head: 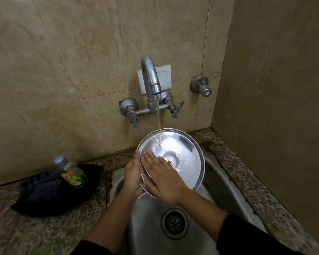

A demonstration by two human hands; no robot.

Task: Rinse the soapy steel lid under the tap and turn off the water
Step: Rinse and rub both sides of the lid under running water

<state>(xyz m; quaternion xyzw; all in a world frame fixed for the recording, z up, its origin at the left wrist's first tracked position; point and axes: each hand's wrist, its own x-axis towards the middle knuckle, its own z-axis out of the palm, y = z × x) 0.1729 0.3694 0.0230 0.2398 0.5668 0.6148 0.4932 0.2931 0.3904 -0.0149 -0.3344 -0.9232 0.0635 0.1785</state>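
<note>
A round steel lid (pixel 184 155) is held tilted over the sink, its shiny face towards me. Water runs from the wall tap (pixel 150 83) in a thin stream onto the lid's upper middle. My left hand (pixel 133 174) grips the lid's left rim from behind. My right hand (pixel 161 176) lies flat with spread fingers on the lid's wet face, at its lower left. The tap has a left handle (pixel 133 119) and a right handle (pixel 177 109).
The steel sink (pixel 219 183) with its drain (pixel 174 223) lies below the lid. On the speckled counter to the left sits a black tray (pixel 44 205) with a dish-soap bottle (pixel 72 172) and a dark scrubber. A separate valve knob (pixel 203 87) juts from the wall.
</note>
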